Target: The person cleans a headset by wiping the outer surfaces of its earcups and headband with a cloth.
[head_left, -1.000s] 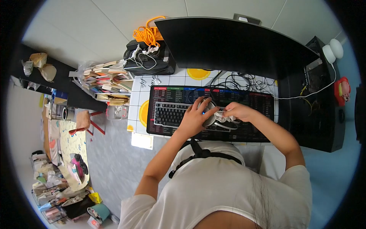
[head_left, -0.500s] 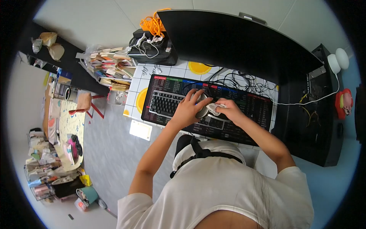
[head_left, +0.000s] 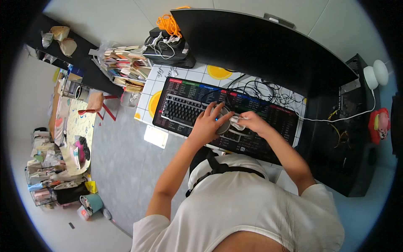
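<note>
My left hand (head_left: 205, 126) grips a grey, rounded piece that looks like an ear cup of a pair of headphones (head_left: 225, 126). A small blue light shows by its fingers, and much of the cup is hidden under them. Against the cup's right side, my right hand (head_left: 253, 122) pinches a crumpled white tissue (head_left: 237, 122). Below both hands lies a silver-framed keyboard (head_left: 181, 110) with black keys, its right part covered by the headphones and my hands. Keyboard and headphones are over a black printed desk mat (head_left: 273, 146).
A wide black monitor (head_left: 260, 50) stands behind the mat, with tangled black cables (head_left: 268, 90) below it. At the right are a black computer case (head_left: 336, 159) and a white lamp-like device (head_left: 375, 74). Stacked papers (head_left: 128, 63) and an orange cable coil (head_left: 168, 26) sit at left.
The tissue and my right hand have shifted slightly at the cup's edge. A blue light now shows by my left hand. The whole view has tilted a little.
</note>
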Available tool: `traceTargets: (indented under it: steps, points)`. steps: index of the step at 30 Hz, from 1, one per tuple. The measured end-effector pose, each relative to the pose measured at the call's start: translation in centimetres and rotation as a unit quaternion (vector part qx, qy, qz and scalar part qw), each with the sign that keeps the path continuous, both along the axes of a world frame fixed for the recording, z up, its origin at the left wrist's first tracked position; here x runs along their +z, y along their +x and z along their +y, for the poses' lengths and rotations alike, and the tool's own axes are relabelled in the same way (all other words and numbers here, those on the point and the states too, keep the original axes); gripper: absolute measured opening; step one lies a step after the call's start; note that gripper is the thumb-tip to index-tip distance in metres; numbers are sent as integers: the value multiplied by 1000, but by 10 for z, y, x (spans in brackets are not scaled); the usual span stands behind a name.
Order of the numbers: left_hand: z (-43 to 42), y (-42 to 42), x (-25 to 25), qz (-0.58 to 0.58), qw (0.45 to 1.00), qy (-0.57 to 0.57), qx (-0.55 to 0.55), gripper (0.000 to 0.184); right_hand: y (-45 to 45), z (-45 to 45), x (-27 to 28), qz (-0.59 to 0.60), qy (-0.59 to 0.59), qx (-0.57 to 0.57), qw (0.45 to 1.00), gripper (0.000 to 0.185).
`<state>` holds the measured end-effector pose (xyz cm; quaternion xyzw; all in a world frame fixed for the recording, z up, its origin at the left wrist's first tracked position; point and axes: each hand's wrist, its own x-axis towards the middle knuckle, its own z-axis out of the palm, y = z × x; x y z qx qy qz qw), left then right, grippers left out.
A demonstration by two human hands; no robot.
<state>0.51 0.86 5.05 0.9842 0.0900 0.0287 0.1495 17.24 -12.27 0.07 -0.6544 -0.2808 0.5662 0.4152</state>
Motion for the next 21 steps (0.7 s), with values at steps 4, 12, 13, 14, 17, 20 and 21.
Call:
traceTargets:
  steps: [4, 12, 13, 14, 17, 20, 21]
  points:
    - [-3, 3, -4, -8, 1000, -8, 17, 93, -9, 3, -3, -85, -16, -16, 996, 24]
    - [6, -3, 1, -42, 998, -50, -15, 85, -2, -7, -9, -153, 175, 65, 970, 25]
    - [4, -4, 0, -42, 998, -50, -16, 85, 3, -8, -4, -134, 169, 96, 972, 25]
    - [1, -4, 0, -30, 998, -59, -14, 85, 7, -10, -1, -94, 139, 99, 981, 25]
    - [-7, 1, -3, -18, 999, -49, -6, 85, 5, -14, -2, -44, 98, 23, 994, 24]
    - [-16, 5, -8, -21, 1000, -2, 4, 88, 2, -12, 1, -66, 28, -11, 997, 24]
    - [-19, 6, -9, -20, 1000, -5, 2, 88, 1, -12, 4, -65, -29, -13, 997, 24]
